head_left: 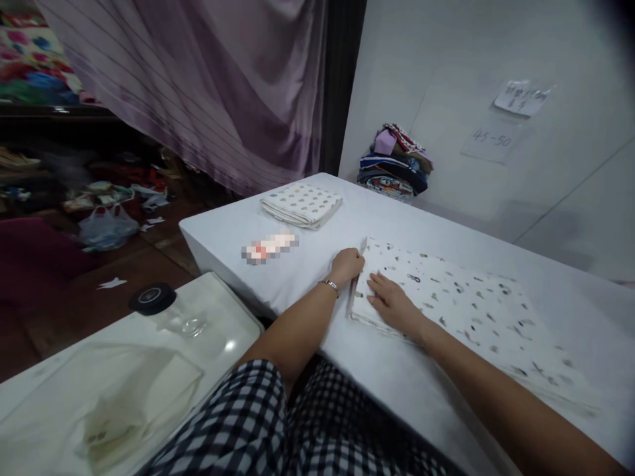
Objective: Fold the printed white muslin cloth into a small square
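Note:
A white cloth with small scattered prints [461, 297] lies in a long folded strip on the white-covered table [317, 277]. My left hand [348, 266], with a bracelet at the wrist, is closed at the cloth's left end, its fingers curled on the edge. Flat on top of the same cloth rests my right hand [391, 301], fingers stretched out near that end. Farther back sits a neatly folded cloth with a heart-like print [302, 205]. In front of it is a small pixelated item [270, 248] that I cannot make out.
At lower left, a white surface [221, 297] holds a clear jar [191, 327] with a black lid and a pale plastic bag [133, 390]. Folded clothes [394, 162] are stacked by the wall. A purple curtain [223, 86] hangs behind; bags [109, 225] lie on the floor.

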A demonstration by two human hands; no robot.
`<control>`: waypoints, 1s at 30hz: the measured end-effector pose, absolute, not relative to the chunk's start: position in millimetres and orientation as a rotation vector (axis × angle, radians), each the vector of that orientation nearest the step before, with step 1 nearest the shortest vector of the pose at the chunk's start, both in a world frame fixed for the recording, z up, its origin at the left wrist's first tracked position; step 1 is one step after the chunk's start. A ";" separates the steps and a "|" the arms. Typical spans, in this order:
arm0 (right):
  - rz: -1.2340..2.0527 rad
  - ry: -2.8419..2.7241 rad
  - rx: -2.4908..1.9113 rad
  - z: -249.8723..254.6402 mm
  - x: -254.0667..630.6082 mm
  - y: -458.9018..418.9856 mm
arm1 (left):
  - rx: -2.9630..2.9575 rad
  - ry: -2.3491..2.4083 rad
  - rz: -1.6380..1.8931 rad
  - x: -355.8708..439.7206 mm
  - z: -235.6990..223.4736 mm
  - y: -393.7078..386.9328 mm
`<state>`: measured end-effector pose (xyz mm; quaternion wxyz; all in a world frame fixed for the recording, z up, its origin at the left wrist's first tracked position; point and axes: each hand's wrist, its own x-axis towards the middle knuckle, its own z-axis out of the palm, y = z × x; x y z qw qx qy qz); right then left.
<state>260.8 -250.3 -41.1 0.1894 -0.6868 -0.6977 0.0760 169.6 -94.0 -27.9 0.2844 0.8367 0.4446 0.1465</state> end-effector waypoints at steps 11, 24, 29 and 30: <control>0.060 -2.051 -1.745 -38.0 225.7 -307.5 | 2.092 1.102 0.480 153.6 -20.7 -104.4; 0.134 -1.953 -1.865 -28.5 217.8 -285.0 | 2.166 0.899 0.461 50.2 -29.5 -184.0; 0.134 -1.955 -1.890 -30.7 218.4 -282.8 | 2.324 0.985 0.564 53.2 -31.9 -203.5; 0.112 -1.956 -1.891 -31.6 218.3 -282.9 | 2.365 0.993 0.568 54.8 -32.2 -204.9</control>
